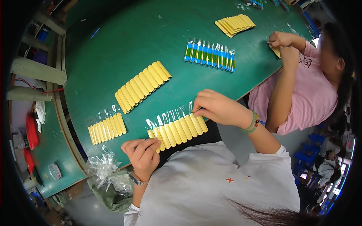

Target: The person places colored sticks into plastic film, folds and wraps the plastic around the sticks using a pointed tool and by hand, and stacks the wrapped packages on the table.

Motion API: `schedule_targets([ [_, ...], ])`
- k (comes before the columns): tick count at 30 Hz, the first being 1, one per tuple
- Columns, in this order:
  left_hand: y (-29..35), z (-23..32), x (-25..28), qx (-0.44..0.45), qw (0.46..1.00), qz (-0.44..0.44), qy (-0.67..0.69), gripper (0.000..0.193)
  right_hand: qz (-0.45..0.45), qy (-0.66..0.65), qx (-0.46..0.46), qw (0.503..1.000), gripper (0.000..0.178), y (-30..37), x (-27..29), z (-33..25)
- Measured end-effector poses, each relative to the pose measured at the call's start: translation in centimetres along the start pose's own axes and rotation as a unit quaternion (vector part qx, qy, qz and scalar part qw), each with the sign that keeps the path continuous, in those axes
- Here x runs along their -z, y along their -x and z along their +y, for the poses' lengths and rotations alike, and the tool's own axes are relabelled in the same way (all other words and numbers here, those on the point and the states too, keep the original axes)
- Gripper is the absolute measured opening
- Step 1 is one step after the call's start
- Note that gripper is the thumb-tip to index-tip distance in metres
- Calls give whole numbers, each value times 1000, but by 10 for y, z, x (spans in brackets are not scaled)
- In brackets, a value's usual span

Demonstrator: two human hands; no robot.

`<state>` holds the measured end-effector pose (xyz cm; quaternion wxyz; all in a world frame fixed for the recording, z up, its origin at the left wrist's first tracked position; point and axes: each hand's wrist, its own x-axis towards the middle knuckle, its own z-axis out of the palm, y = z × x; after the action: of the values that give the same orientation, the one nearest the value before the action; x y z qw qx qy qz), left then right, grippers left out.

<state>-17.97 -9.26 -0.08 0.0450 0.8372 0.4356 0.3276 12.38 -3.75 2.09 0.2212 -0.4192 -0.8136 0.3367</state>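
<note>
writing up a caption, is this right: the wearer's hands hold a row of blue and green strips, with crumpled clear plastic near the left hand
No, the colour is wrong: the head view shows the left hand and right hand holding a row of yellow strips. The crumpled clear plastic is near the left hand.

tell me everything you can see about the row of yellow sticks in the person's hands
The row of yellow sticks has slim, flat, round-ended pieces side by side, seemingly in clear plastic sleeves whose loose ends stick out past the upper tips. The sticks' material is unclear. It slants, right end higher, by the near edge of the green table. The left hand holds its left end; the right hand pinches its upper right end.
</note>
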Motion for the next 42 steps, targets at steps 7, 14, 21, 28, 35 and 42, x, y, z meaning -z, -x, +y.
schedule_targets([
  [7, 0, -2, -1, 1, 999, 20, 35, 28, -74, 35, 80, 993, 11, -68, -41, -25],
  [14, -2, -2, 0, -6, 997, -21, 68, 26, -151, -21, 142, 978, 11, -115, -71, -43],
  [21, -6, 0, 6, 14, 995, -51, 90, 28, -106, -2, 54, 993, 12, -48, -11, -16],
  [28, -23, 7, 9, 30, 992, -110, 46, 41, -5, 32, -63, 997, 14, 11, 24, -3],
  [35, -88, 0, 6, 51, 984, -167, -42, 47, 158, -176, -171, 956, 25, 16, 12, 8],
  [42, -149, 18, -14, 9, 884, -425, 193, 40, 144, -158, 10, 977, 47, 14, -3, 18],
])
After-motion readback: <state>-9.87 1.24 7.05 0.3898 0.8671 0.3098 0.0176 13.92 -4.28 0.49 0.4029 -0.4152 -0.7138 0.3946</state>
